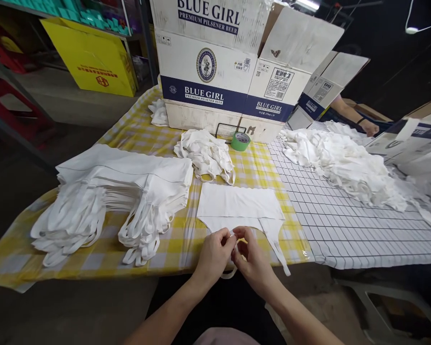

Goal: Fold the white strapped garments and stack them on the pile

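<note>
White strapped garment (239, 203) lies on the surface (188, 249), right of the folded stack (129, 165). Left hand (214, 251) and right hand (254, 258) pinch its left strap (229, 276) between their fingers (244, 233). Likely light, soft and limp, best gripped at strap or hem.

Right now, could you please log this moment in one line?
left hand: pinching strap; right hand: pinching strap; white garment: lying on yellow-checked cloth

The garment (237, 201) is plain white, the tablecloth (187, 247) yellow-and-white checked, the tape (240, 145) green, the box (230, 62) white and navy.
</note>
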Available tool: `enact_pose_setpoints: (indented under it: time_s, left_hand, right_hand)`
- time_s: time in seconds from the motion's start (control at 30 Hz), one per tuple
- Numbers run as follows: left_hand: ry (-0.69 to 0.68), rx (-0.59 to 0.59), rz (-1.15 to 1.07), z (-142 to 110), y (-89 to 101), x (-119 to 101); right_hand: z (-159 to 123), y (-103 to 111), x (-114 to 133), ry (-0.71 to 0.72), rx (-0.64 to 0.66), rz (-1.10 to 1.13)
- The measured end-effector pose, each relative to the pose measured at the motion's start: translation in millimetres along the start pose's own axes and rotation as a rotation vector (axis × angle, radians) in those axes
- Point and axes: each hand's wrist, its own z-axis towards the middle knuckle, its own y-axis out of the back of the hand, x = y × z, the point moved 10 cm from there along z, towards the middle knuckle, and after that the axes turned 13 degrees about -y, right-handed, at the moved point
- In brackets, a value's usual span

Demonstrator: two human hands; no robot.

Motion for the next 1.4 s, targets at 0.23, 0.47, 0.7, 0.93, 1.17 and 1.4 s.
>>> enact_pose_setpoints:
  time_s: [0.23, 0.47, 0.7, 0.93, 1.17, 1.4]
  left_hand:
    - [0.051, 0.002, 0.023, 21.3, 10.6, 19.5]
    - [0.171, 0.158, -0.222, 25.8, -3.7, 42.4]
    - [-0.247, 0.098, 0.46, 58.1, 34.4, 5.2]
    - [-0.629, 0.363, 0.735, 72.9, 0.8, -6.8]
    - [-0.697, 0.39, 0.835, 81.5, -4.1, -3.5]
    - [-0.533, 0.265, 0.689, 101.7, 12.9, 6.7]
  right_hand:
    - [17.1, 4.8, 9.6, 0.2, -0.253, -0.375]
    - [26.6, 5.6, 21.1, 0.273, -0.233, -0.526]
    - [52.9, 30.7, 11.1, 0.159, -0.276, -0.377]
    - [94.4, 31.2, -12.1, 0.022, -0.114, -0.253]
    - [107.4, 35.3, -19.6, 0.031, -0.08, -0.291]
    - [117.2, 30.9, 4.3, 0.126, -0.011, -0.408]
